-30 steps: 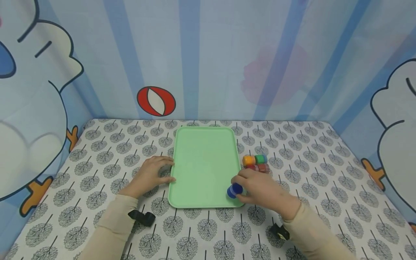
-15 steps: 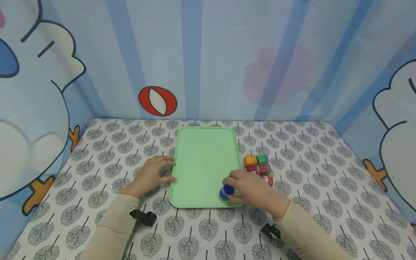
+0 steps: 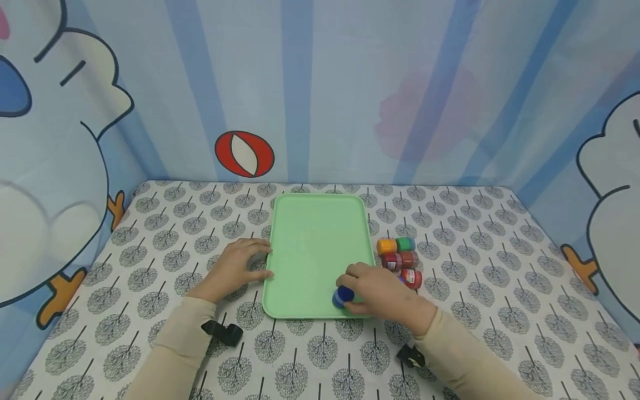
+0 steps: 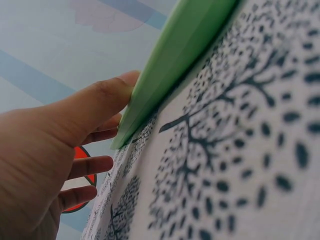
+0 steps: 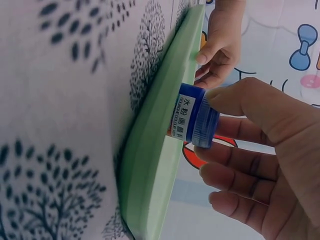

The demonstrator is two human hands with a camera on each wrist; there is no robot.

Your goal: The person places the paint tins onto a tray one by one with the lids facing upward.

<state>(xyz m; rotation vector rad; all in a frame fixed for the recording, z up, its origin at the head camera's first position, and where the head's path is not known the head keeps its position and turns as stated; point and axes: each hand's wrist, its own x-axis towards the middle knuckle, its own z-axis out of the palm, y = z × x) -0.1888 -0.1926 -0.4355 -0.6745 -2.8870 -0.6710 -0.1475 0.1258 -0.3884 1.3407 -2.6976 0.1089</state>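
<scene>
My right hand (image 3: 382, 291) pinches a small blue paint jar (image 3: 343, 297) by its ribbed lid, thumb on one side and fingers on the other. The jar is at the near right corner of the light green tray (image 3: 320, 239). In the right wrist view, the jar's white label (image 5: 183, 117) carries printed characters, and its base is partly hidden behind the tray's rim. My left hand (image 3: 235, 269) lies at the tray's left edge. Its thumb and fingertips are spread and touch the rim; the left wrist view shows the thumb tip (image 4: 129, 80) on it.
Right of the tray lie several more paint jars: an orange one (image 3: 386, 246), a green one (image 3: 405, 244), a dark red one (image 3: 391, 261), a brown one (image 3: 410, 259) and a red one (image 3: 411, 278). A tree-patterned cloth (image 3: 480, 278) covers the table; a cartoon curtain (image 3: 340, 111) stands behind.
My right hand has moved left with the blue paint jar, from the tray's right edge further over its near right corner. The red jar has come into sight behind it. My left hand stays put.
</scene>
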